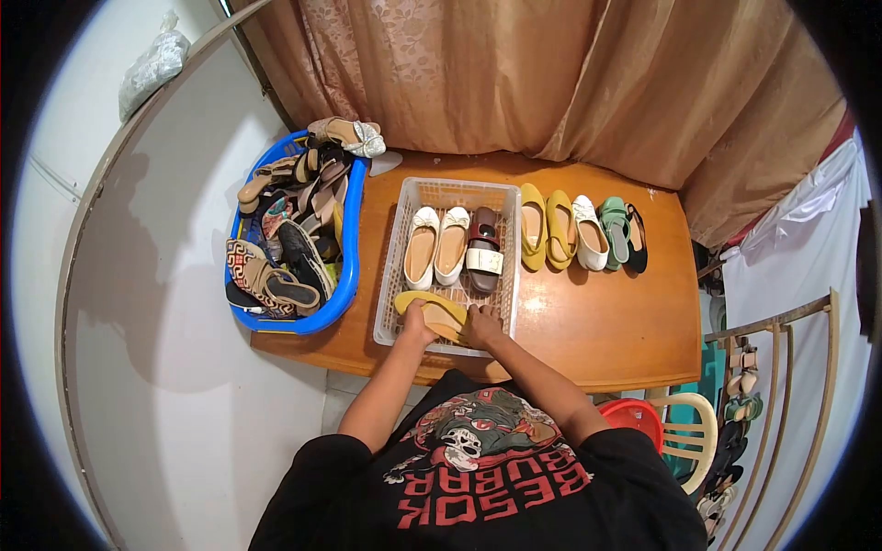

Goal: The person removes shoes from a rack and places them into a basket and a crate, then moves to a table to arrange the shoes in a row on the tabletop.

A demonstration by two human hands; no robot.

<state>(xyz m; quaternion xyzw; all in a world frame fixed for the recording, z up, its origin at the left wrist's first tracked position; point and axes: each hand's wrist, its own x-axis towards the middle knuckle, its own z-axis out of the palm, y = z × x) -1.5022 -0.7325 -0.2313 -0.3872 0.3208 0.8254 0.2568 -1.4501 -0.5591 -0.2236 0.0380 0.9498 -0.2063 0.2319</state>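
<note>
My left hand (pixel 416 321) holds the left part of a yellow flat shoe (pixel 439 313), which lies sideways over the near end of a white plastic basket (pixel 383 303). At the shoe's right end, my right hand (pixel 482 323) has its fingers bent around it. Inside the basket stand a pair of white flats (pixel 422 250) with bows, side by side. Just right of them is a dark brown sandal (pixel 484 234) with a cream strap. Part of the basket's near end is hidden by my hands and the shoe.
A blue basket (pixel 346 275) heaped with shoes is at the left. On the wooden table (pixel 606 321), right of the white basket, are yellow flats (pixel 533 225), a white flat (pixel 590 234), green sandals (pixel 614 230) and a black shoe (pixel 636 241). A red basin (pixel 634 418) and chair (pixel 698 441) are lower right.
</note>
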